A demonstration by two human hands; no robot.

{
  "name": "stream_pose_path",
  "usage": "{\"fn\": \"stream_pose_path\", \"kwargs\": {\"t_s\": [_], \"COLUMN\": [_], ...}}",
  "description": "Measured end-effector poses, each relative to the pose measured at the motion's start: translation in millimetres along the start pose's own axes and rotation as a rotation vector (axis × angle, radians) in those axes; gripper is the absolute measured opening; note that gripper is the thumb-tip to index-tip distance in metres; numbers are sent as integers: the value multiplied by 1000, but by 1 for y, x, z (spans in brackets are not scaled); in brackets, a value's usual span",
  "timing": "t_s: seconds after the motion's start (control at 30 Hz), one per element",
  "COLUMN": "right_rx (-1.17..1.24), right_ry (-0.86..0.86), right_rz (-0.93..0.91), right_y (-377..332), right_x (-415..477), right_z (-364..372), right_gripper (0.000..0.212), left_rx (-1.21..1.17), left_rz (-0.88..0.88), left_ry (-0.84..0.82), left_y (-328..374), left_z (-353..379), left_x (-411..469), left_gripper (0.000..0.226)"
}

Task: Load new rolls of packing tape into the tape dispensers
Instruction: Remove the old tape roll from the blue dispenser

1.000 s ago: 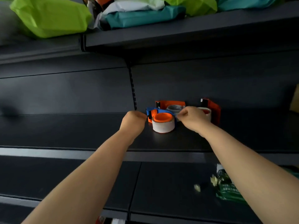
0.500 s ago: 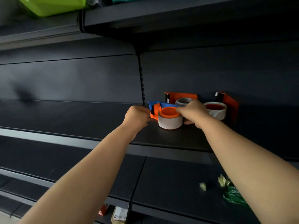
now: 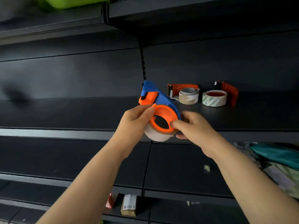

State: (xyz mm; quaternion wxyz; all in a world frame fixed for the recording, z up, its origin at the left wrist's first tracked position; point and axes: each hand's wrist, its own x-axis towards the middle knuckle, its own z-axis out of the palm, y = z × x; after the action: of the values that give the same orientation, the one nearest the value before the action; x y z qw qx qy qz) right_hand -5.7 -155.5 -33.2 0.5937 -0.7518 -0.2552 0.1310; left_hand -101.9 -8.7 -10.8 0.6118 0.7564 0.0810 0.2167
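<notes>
Left hand (image 3: 134, 120) and right hand (image 3: 192, 128), fingers (image 3: 148, 109) curled, hold the tape dispenser (image 3: 159, 101) and roll (image 3: 155, 136) off the shelf (image 3: 242, 120), I judge for seating.

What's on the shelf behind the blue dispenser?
Right of the blue dispenser: two orange dispensers, each with a roll. The shelf straight behind it and the hands is covered.
</notes>
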Motion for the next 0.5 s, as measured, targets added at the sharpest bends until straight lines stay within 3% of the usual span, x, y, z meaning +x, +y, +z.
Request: {"fn": "stream_pose_path", "kwargs": {"t_s": [0.1, 0.2, 0.37, 0.5], "right_rx": [142, 359, 405, 396], "right_ry": [-53, -118, -24, 18], "right_rz": [131, 226, 185, 174], "right_y": [7, 13, 24, 30], "right_x": [-23, -44, -76, -97], "right_z": [29, 58, 101, 125], "right_gripper": [34, 42, 16, 32], "left_rx": [46, 104, 187, 192], "left_rz": [-51, -99, -160, -257], "left_ry": [-151, -254, -106, -114], "left_y": [-7, -22, -51, -68], "left_z": [-30, -51, -75, -91], "left_x": [-28, -54, -84, -107], "left_gripper": [26, 25, 19, 21]}}
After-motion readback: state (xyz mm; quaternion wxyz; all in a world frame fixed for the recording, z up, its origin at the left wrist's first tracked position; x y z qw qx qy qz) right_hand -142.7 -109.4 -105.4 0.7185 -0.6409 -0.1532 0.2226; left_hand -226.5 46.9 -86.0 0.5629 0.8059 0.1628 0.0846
